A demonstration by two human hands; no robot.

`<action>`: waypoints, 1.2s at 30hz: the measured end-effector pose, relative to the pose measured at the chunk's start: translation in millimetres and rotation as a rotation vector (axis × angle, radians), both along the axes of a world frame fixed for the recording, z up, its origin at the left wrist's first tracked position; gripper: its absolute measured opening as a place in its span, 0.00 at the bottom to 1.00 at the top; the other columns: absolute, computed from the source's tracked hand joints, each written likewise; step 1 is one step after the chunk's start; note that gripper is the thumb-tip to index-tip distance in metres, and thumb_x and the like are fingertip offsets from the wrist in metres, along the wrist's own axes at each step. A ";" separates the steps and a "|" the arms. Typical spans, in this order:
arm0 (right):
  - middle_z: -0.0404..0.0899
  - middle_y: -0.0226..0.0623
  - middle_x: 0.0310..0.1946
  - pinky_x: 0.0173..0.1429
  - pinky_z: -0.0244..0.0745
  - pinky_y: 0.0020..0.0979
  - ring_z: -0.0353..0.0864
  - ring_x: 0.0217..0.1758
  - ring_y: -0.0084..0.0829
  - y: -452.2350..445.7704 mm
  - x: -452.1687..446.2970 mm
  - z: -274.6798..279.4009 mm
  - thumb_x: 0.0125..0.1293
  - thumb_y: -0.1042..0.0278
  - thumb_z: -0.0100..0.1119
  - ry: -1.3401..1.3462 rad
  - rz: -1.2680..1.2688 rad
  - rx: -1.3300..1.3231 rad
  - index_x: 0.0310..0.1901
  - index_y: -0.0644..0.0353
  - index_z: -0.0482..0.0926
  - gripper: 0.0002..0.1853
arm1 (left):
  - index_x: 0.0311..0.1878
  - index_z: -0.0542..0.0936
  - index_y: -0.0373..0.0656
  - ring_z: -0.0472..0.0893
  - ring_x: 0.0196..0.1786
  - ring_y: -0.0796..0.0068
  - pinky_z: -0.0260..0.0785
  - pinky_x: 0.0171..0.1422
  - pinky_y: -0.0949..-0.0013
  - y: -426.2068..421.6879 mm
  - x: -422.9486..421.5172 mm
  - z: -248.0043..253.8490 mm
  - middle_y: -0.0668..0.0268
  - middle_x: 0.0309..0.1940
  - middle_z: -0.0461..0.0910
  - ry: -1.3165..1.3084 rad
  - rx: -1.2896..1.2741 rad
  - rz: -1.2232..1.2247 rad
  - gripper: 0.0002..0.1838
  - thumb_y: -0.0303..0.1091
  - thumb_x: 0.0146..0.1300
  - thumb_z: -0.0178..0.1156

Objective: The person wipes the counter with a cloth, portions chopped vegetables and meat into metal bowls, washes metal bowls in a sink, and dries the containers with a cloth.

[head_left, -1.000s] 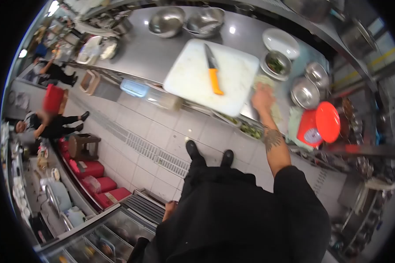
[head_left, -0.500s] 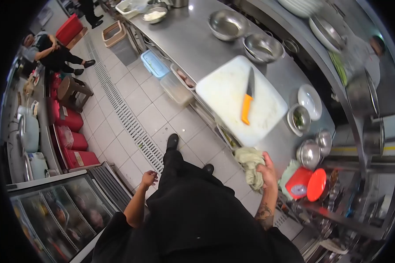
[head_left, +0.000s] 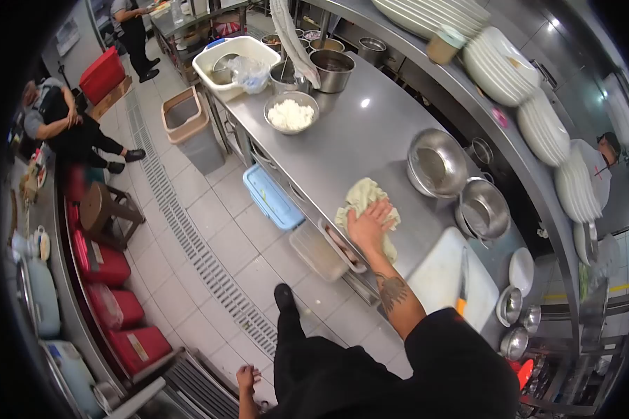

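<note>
My right hand presses a crumpled pale green-yellow cloth onto the steel counter, its fingers over the folds. Beside that forearm lies a white cutting board. A knife with an orange handle rests on the board, its blade pointing away from me. Low in the view, over the tiled floor, my left hand hangs with loosely curled fingers and nothing visible in it.
Metal bowls stand along the counter's far side. A bowl of white food, a white tub and pots occupy its far end. Plates fill the shelf above. A person sits at left; others stand farther off.
My right hand has carried the cloth from the counter's near edge, past the cutting board, onto the steel surface. The view has shifted toward the far end of the counter.
</note>
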State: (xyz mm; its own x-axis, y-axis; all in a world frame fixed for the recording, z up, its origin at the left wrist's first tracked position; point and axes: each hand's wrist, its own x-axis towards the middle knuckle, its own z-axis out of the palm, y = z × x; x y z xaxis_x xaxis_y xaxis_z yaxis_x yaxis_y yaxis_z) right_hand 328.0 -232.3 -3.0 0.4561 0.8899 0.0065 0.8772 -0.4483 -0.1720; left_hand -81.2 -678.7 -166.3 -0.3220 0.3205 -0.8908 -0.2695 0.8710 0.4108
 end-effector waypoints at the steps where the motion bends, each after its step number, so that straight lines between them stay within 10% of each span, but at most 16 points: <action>1: 0.39 0.65 0.73 0.75 0.33 0.61 0.32 0.77 0.61 22.8 -11.3 -2.8 0.65 0.45 0.43 0.032 0.076 0.005 0.69 0.80 0.47 0.45 | 0.43 0.75 0.40 0.83 0.31 0.65 0.76 0.28 0.62 4.6 -15.9 5.2 0.59 0.31 0.81 -0.008 -0.081 -0.019 0.10 0.35 0.65 0.51; 12: 0.40 0.70 0.72 0.72 0.30 0.68 0.35 0.75 0.69 56.4 -43.8 10.1 0.65 0.47 0.46 0.064 -0.046 -0.220 0.67 0.81 0.52 0.43 | 0.45 0.75 0.41 0.81 0.24 0.66 0.74 0.24 0.61 160.9 -78.9 58.6 0.60 0.27 0.80 -0.040 -0.339 -0.196 0.11 0.35 0.66 0.49; 16: 0.41 0.67 0.72 0.71 0.34 0.68 0.38 0.76 0.65 225.4 32.2 -13.0 0.66 0.44 0.43 -0.090 -0.054 -0.003 0.67 0.79 0.55 0.43 | 0.49 0.75 0.41 0.84 0.32 0.63 0.77 0.28 0.59 267.3 -80.9 27.7 0.58 0.33 0.81 -0.092 -0.340 -0.602 0.11 0.33 0.69 0.50; 20: 0.42 0.60 0.74 0.71 0.35 0.68 0.42 0.76 0.60 417.3 173.2 -8.0 0.65 0.36 0.39 -0.042 -0.603 -0.048 0.72 0.73 0.47 0.48 | 0.47 0.75 0.38 0.84 0.35 0.66 0.76 0.30 0.66 421.0 -58.2 64.7 0.58 0.34 0.81 0.004 0.048 -0.372 0.11 0.34 0.68 0.52; 25: 0.68 0.39 0.67 0.72 0.51 0.53 0.62 0.72 0.41 569.7 274.2 -41.8 0.64 0.39 0.42 -0.371 -1.051 0.180 0.65 0.49 0.71 0.32 | 0.57 0.74 0.43 0.82 0.43 0.70 0.76 0.41 0.71 469.5 -63.8 110.4 0.57 0.44 0.81 0.047 0.130 -0.327 0.17 0.39 0.69 0.56; 29: 0.71 0.47 0.63 0.67 0.62 0.50 0.70 0.66 0.48 592.7 271.2 -24.9 0.65 0.41 0.41 -0.012 -0.317 -0.037 0.65 0.55 0.68 0.33 | 0.51 0.75 0.38 0.79 0.28 0.76 0.72 0.28 0.75 401.9 -99.3 59.4 0.61 0.37 0.82 -0.025 -0.029 -0.408 0.16 0.41 0.71 0.53; 32: 0.69 0.45 0.65 0.68 0.63 0.45 0.70 0.65 0.47 575.8 276.7 -78.0 0.66 0.49 0.47 -0.241 0.182 0.382 0.66 0.57 0.66 0.30 | 0.51 0.76 0.39 0.80 0.33 0.65 0.75 0.32 0.65 329.2 -138.8 -14.9 0.57 0.40 0.81 -0.116 -0.256 -0.461 0.16 0.42 0.70 0.53; 36: 0.62 0.40 0.70 0.73 0.55 0.44 0.61 0.72 0.41 463.8 138.5 -28.2 0.60 0.63 0.58 -0.013 0.286 0.162 0.69 0.53 0.62 0.34 | 0.51 0.77 0.36 0.81 0.37 0.57 0.77 0.38 0.59 337.7 -167.9 -17.8 0.55 0.41 0.79 -0.135 -0.346 -0.644 0.17 0.40 0.69 0.52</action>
